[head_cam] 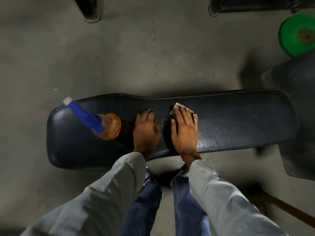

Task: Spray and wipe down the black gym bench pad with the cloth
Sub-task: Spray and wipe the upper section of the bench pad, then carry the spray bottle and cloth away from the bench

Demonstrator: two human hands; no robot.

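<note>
On the left end of the black bench pad the spray bottle is stood. The left hand is laid flat, grip open; the cloth is pressed flat mid-pad under the right hand. Wiping is judged under way; rightward strokes are called for next.

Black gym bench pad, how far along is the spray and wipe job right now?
The spraying may be done: the orange spray bottle with the blue top stands unheld on the black gym bench pad. In hand: the right hand presses a folded cloth flat mid-pad, while the left hand rests flat beside it. What has been wiped cannot be told.
</note>
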